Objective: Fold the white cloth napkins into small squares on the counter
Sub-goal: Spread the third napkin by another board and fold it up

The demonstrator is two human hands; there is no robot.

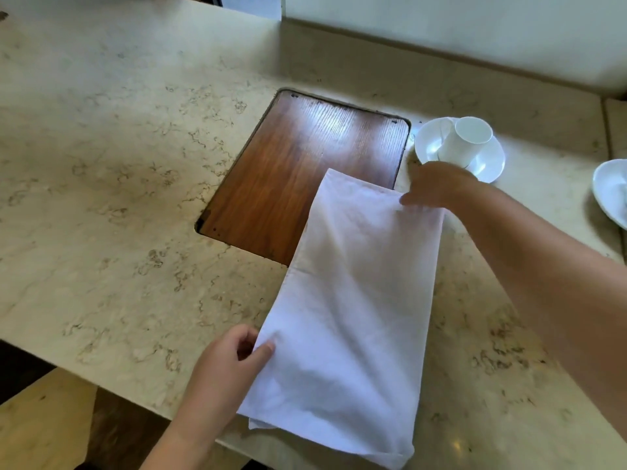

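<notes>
Nearest me, my left hand [226, 359] pinches the near left edge of the white napkin [349, 317], which lies folded in a long strip on the marble counter [118, 164], its far end over the wooden inset panel [298, 164]. My right hand [437, 184] grips the far right corner, just beside a cup [466, 140] on its saucer [488, 164].

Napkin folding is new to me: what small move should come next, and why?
Probably bring the far end toward the near end. The napkin lies as a long strip, the right hand holds its far corner, and the left hand pinches the near edge.
</notes>
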